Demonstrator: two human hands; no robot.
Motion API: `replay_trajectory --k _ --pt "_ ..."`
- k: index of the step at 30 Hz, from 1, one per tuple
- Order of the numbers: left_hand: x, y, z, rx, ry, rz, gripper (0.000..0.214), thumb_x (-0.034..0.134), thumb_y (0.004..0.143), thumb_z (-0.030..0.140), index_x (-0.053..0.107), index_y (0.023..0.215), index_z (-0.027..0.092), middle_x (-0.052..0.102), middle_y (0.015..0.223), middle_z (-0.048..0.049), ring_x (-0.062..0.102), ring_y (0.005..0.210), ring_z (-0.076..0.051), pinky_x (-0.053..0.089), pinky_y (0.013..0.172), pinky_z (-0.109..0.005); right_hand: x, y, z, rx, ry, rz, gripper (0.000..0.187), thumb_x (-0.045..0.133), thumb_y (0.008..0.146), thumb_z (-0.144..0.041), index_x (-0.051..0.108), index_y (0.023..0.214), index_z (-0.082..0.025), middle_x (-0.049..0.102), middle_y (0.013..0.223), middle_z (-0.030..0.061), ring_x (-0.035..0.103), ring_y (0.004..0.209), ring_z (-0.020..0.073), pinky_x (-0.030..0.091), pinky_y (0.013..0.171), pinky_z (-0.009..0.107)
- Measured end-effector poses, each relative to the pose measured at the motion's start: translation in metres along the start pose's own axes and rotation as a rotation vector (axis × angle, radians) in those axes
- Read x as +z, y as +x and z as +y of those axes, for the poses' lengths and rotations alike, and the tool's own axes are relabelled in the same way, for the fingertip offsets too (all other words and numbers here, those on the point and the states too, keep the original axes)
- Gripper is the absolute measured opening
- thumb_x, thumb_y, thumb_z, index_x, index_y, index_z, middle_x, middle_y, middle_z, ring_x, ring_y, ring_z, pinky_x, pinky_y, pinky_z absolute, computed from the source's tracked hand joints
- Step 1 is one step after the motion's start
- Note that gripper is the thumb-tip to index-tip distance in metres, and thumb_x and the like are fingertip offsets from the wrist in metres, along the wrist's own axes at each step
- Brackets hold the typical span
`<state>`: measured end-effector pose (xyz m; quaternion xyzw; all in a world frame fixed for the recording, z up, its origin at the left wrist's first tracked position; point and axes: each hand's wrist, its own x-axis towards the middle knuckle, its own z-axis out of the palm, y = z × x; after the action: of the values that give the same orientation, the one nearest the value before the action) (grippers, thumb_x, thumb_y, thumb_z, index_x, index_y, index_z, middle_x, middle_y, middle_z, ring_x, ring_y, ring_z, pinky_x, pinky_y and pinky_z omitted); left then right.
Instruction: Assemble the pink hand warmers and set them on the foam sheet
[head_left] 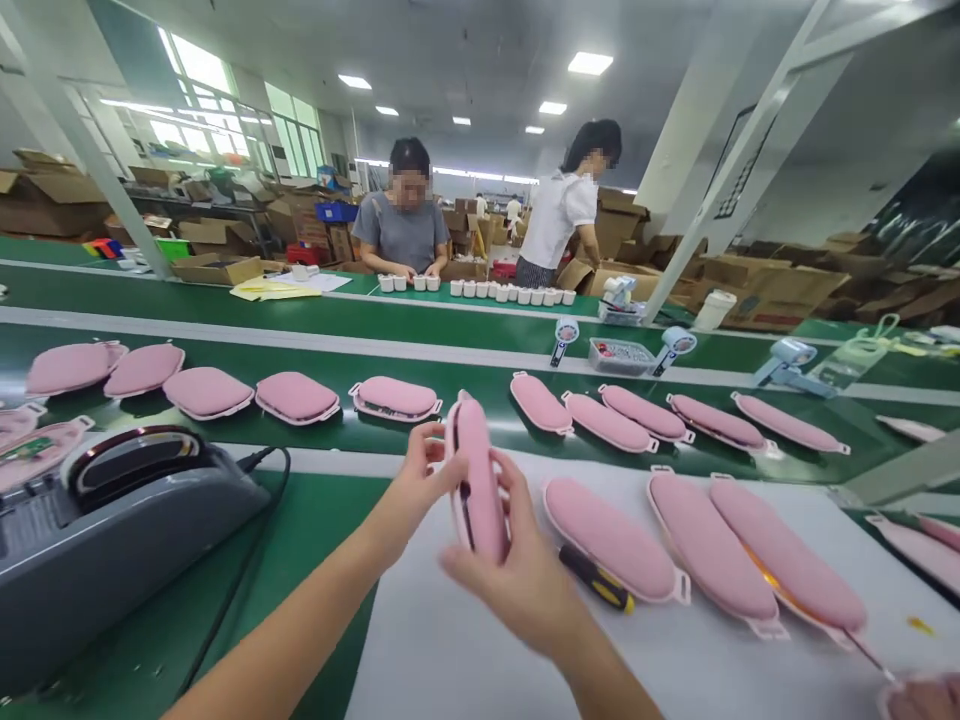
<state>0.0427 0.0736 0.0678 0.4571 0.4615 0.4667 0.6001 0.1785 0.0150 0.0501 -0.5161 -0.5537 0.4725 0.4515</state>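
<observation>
A pink padded oval pouch-like unit (491, 490) is held upright on its edge between both hands, with a dark gap along its seam facing left. My left hand (431, 475) grips its left side, thumb across the seam. My right hand (517, 560) wraps its lower right side, fingers behind it. A screwdriver (598, 578) with a black and yellow handle lies right of my right hand, against another pink unit (611, 535). Two more pink units (712, 540) rest farther right on the white sheet (435, 650), one showing an orange glow at its edge.
Several pink units (296, 397) line the green conveyor (337, 350) ahead. A grey machine (135, 560) with a black cable stands at left. Handheld fans (566, 335) and a clear box (621, 356) sit beyond. Another person's hand (926, 698) is at lower right; two people work across the line.
</observation>
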Motion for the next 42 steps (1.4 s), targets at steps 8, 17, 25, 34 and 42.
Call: replay_trajectory --k 8,17,25,34,42 --pt "-0.040 -0.078 -0.061 -0.347 -0.557 -0.184 0.073 0.072 0.068 0.028 0.045 0.136 0.021 0.073 0.097 -0.0082 0.070 0.083 -0.029 0.052 0.076 -0.039 0.035 -0.092 0.067 0.087 -0.075 0.107 0.048 0.039 0.093 -0.050 0.048 0.132 -0.022 0.064 0.110 0.0125 0.061 0.094 0.0249 0.050 0.085 0.039" --pt "-0.049 -0.078 -0.066 -0.408 -0.570 -0.321 0.054 0.070 0.071 0.026 0.060 0.122 0.010 0.076 0.078 -0.0098 0.071 0.070 -0.027 0.052 0.056 -0.030 0.003 -0.092 0.085 -0.178 -0.603 0.105 0.040 0.050 0.087 -0.021 0.053 0.127 -0.027 0.055 0.119 0.0106 0.054 0.108 0.0248 0.049 0.092 0.042" --pt "-0.052 -0.072 -0.072 -0.372 -0.609 -0.345 0.064 0.069 0.069 0.026 0.054 0.130 0.013 0.075 0.099 -0.0129 0.070 0.091 -0.032 0.053 0.079 -0.038 -0.002 -0.059 0.058 -0.138 -0.381 0.097 0.009 0.055 0.084 -0.022 0.062 0.078 -0.020 0.065 0.073 0.0021 0.056 0.065 0.0152 0.045 0.061 0.028" --pt "-0.043 -0.081 -0.065 -0.297 -0.633 -0.363 0.071 0.065 0.072 0.022 0.043 0.139 0.022 0.070 0.107 -0.0079 0.068 0.091 -0.028 0.049 0.085 -0.039 0.021 -0.032 0.030 0.200 0.302 -0.161 0.021 0.071 0.072 -0.031 0.055 0.072 -0.018 0.066 0.087 0.0030 0.059 0.064 0.0106 0.043 0.051 0.020" --pt "-0.035 -0.086 -0.065 -0.269 -0.631 -0.351 0.080 0.061 0.073 0.025 0.030 0.146 0.024 0.070 0.088 -0.0064 0.067 0.087 -0.031 0.048 0.083 -0.045 0.027 -0.035 0.037 0.269 0.328 -0.018 0.036 0.069 0.071 -0.044 0.051 0.091 -0.020 0.057 0.058 -0.0064 0.051 0.044 0.0092 0.040 0.038 0.019"
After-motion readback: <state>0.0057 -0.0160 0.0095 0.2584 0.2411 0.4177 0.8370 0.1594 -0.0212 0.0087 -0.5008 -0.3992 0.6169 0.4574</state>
